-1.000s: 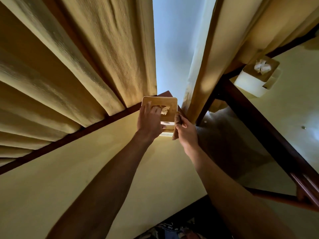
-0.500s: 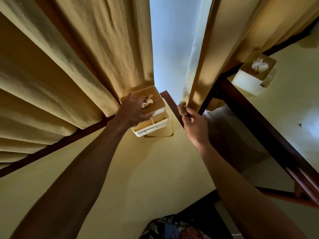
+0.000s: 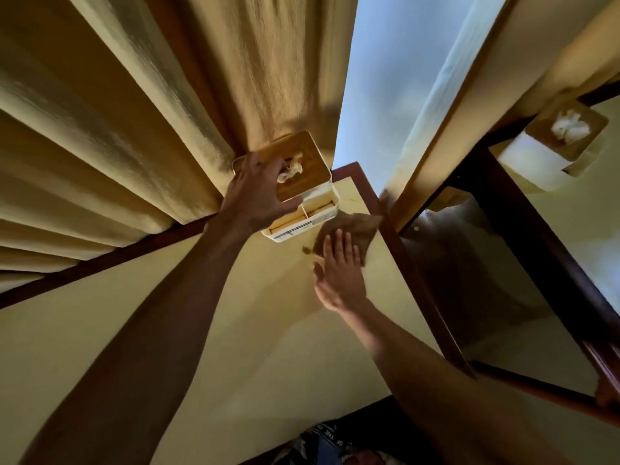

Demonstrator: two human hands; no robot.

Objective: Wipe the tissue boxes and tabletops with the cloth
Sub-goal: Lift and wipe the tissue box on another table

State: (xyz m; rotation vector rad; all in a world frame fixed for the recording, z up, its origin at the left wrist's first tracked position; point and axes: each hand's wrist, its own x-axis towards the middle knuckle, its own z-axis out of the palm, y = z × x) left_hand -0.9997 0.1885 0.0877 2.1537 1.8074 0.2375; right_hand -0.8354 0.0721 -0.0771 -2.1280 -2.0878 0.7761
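A white tissue box (image 3: 302, 203) with a wooden lid and a tissue poking out is held just above the far corner of the cream tabletop (image 3: 235, 330). My left hand (image 3: 255, 196) grips it from the top and left side. My right hand (image 3: 340, 270) lies flat, fingers together, pressing a brown cloth (image 3: 352, 229) onto the tabletop right of the box, near the corner. A second tissue box (image 3: 550, 146) with a wooden lid stands on another cream table at the upper right.
Heavy golden curtains (image 3: 134, 112) hang along the table's far edge, with a bright gap of window between them. The table has a dark wooden rim (image 3: 402, 263). A narrow floor gap separates it from the second table (image 3: 587, 246) on the right.
My left hand has lifted the tissue box left and away from the corner. My right hand has come down and spread the cloth flat on the tabletop where the box stood.
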